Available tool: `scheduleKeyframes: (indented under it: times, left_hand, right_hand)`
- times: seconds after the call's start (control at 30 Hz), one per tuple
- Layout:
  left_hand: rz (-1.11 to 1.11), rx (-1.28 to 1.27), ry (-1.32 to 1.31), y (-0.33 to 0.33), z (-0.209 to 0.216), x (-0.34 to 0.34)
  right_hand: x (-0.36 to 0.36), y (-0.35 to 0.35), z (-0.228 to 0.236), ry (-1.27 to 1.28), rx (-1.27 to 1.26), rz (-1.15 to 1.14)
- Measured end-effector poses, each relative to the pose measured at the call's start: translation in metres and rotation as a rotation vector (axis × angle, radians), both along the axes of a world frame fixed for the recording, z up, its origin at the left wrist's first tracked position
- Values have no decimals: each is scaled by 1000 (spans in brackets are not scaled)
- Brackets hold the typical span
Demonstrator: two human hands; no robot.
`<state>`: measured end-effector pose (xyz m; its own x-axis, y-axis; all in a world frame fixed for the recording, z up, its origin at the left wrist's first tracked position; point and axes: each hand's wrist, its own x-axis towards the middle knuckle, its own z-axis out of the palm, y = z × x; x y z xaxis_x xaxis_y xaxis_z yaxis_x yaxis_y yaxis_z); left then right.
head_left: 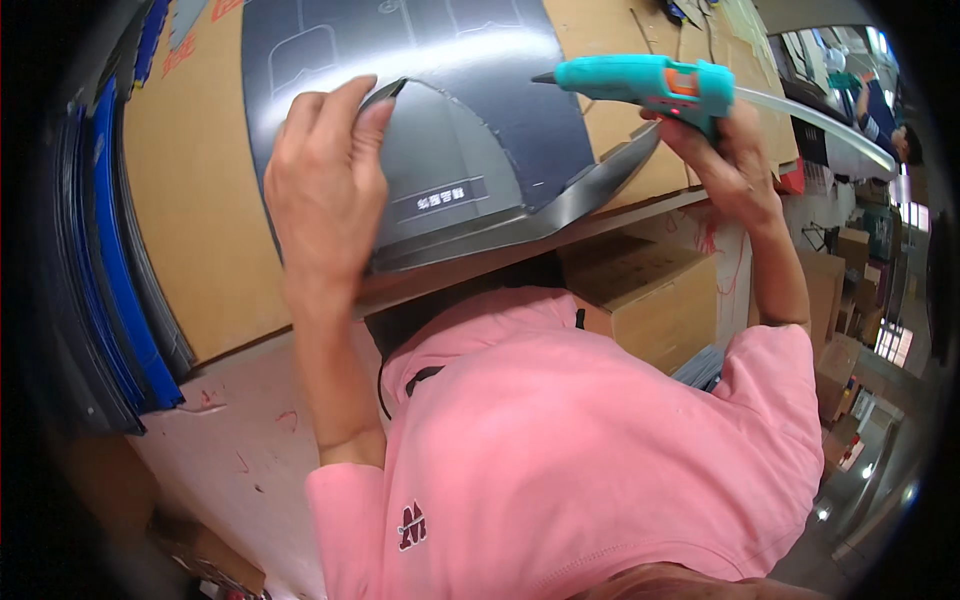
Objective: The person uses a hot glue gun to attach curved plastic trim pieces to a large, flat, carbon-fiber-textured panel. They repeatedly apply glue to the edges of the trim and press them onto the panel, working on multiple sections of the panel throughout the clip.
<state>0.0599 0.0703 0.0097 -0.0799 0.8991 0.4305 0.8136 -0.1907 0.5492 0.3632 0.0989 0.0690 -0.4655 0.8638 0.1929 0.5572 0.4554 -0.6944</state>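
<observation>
My right hand (728, 165) is wrapped round the handle of a teal hot glue gun (640, 82) with orange parts. Its dark nozzle points left over the bench, and a long clear glue stick (815, 122) sticks out behind it. With thumb and fingers closed, my left hand (325, 180) pinches the pointed upper end of a dark grey strip (560, 225). This strip bends along the near edge of a grey curved panel (440, 145) bearing a small printed label. Its loose right end rises beside my right hand; whether they touch I cannot tell.
Under the panel lies a dark glossy sheet (500, 60) with white line drawings, on a cardboard-covered bench (190, 200). Blue and grey sheets (125, 250) stand stacked at the left. A cardboard box (650, 300) sits below the bench edge. Another person (885, 125) is at far right.
</observation>
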Motion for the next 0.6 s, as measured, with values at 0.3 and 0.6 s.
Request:
scheduleKeyframes:
  times: [0.3, 0.6]
  left_hand:
    - [-333, -145, 52, -23, -2, 137]
    - [-331, -38, -21, -21, -15, 152]
  right_hand:
    - [37, -64, 28, 4, -58, -370]
    - [41, -71, 19, -135, -5, -376]
